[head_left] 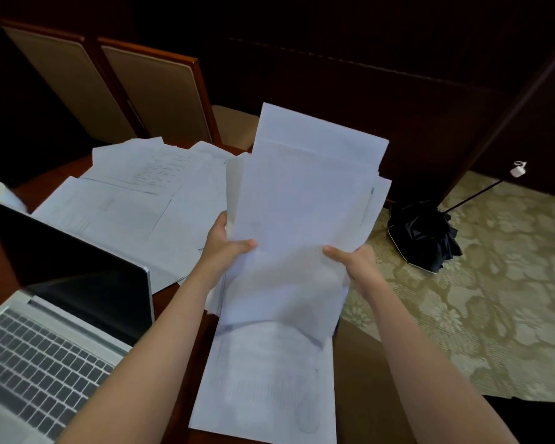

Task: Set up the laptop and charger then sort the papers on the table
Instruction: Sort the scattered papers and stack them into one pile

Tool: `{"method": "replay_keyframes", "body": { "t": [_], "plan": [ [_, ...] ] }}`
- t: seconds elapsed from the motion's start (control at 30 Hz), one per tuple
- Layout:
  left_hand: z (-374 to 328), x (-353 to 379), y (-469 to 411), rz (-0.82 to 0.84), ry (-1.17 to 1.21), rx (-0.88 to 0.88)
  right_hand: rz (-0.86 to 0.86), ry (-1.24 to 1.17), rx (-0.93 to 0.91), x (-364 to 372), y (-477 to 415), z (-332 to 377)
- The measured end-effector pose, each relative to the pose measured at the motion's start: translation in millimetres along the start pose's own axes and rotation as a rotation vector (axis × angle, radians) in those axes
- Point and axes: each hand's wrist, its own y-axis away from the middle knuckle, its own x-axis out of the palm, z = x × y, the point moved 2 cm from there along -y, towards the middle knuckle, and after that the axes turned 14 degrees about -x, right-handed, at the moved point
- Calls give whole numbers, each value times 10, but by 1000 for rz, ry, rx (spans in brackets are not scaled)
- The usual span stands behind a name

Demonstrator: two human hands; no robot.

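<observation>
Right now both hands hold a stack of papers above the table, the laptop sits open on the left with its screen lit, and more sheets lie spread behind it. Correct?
Not quite: the laptop is open, but its screen is dark, as the head view shows. The rest stands: left hand and right hand hold the stack of papers, and more sheets lie spread on the table.

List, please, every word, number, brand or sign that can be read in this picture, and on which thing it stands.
None can be read.
Spread papers on the table: lines of print, too blurred to read.
Stack of papers held in the left hand and right hand: faint marks only.
Sheet below the stack: faint print, blurred.
Laptop: screen dark, key legends unreadable, no brand visible.
</observation>
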Motion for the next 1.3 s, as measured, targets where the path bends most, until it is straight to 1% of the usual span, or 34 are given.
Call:
{"method": "replay_keyframes", "body": {
  "t": [0.1, 0.17, 0.23, 0.3, 0.4, 0.53, 0.6, 0.67, 0.73, 0.83, 0.9, 0.97, 1.03, 1.1, 1.17, 1.23, 1.3],
  "plan": [
    [-234, -21, 95, -59, 29, 123, -62, -40, -183, 58, 7, 368],
    [-358, -74, 139, -97, 55, 173, -44, -64, -295, 99, 41, 597],
    [-392, -136, 173, -101, 104, 183, -3, -96, -344, 107, 98, 706],
    [-334, -175, 221, -127, 131, 166, 12, -113, -332, 117, 175, 691],
    [-221, -149, 289, -186, 91, 149, 18, -54, -302, 205, 284, 567],
    [-188, -172, 296, -222, 149, 125, -27, -21, -281, 340, 300, 529],
    [-146, -234, 285, -199, 190, 124, -30, 5, -267, 358, 302, 489],
    [-93, -232, 276, -155, 152, 107, -29, 1, -233, 391, 331, 429],
    [-86, -193, 272, -165, 107, 95, -39, -24, -212, 465, 351, 421],
    [-169, -183, 259, -221, 99, 122, -99, -31, -271, 530, 323, 518],
    [-208, -208, 232, -231, 85, 104, -150, -68, -277, 484, 296, 540],
    [-196, -204, 202, -228, 63, 44, -164, -65, -174, 393, 271, 493],
    [-111, -148, 177, -193, 22, -41, -142, -1, 24, 323, 286, 361],
    [91, -99, 132, -156, -58, -147, -144, 93, 173, 291, 369, 127],
    [362, -77, 95, -147, -159, -237, -199, 178, 244, 298, 520, -174],
    [618, -48, 88, -144, -249, -306, -243, 205, 310, 344, 703, -468],
    [836, -38, 112, -163, -314, -361, -265, 302, 339, 396, 855, -652]
  ]
}}
